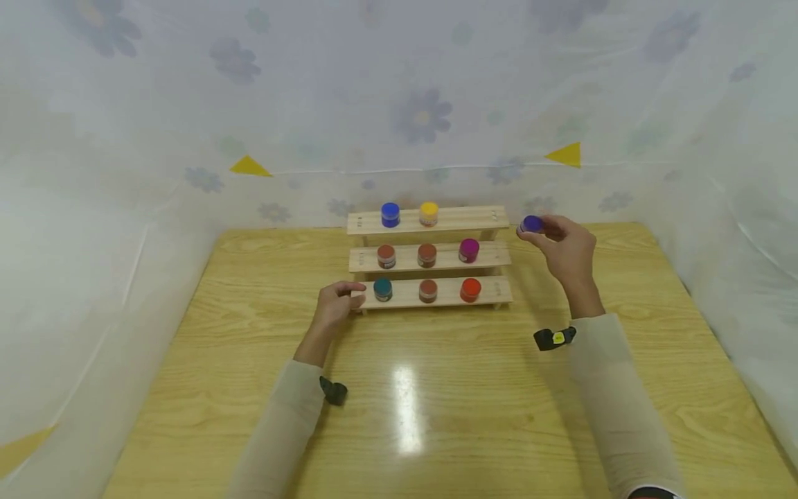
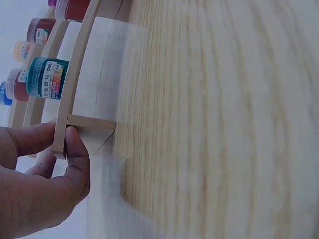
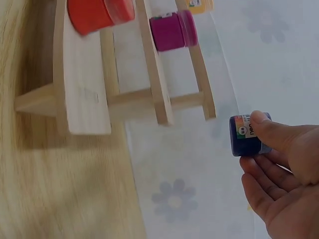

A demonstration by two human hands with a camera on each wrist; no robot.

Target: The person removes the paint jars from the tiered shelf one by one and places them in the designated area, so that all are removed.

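Observation:
My right hand pinches a dark blue paint jar between thumb and fingers, off the right end of a three-step wooden rack. With thumb and fingers, my left hand grips the left end of the rack's lowest shelf. Beside that hand stands a teal jar, followed along the same shelf by a brown jar and a red jar. The middle shelf carries two brownish jars and a magenta jar. On the top shelf are a blue jar and a yellow jar.
The rack stands toward the back of a wood-grain table. Behind and at both sides hangs a pale flowered sheet, with yellow triangles on it. Dark wrist straps show at both sleeves.

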